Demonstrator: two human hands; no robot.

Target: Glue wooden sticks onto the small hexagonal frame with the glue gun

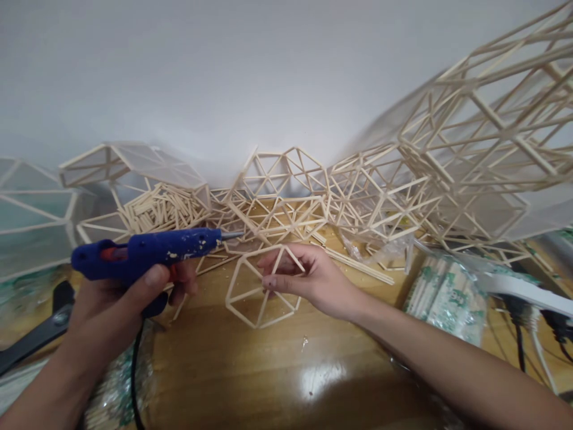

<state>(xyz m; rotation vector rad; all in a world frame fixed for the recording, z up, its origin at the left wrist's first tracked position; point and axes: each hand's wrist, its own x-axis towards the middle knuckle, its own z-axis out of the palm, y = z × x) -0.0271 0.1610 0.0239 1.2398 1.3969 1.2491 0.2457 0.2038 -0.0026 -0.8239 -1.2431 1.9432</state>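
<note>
Hexagon stick frame flat on wooden table, pinched at upper spoke by right hand; light, stiff, brittle at glued joints, best held near a joint, not mid-stick. Blue glue gun clenched in left hand, nozzle pointing right, just above frame. Finished lattice pieces crowding far edge, loose stick pile behind gun, bagged sticks at right; open tabletop only toward near edge

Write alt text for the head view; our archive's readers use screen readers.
A person's left hand grips a blue glue gun while the right hand pinches a hexagonal stick frame on a wooden table. Stick lattices crowd the wall behind.
</note>
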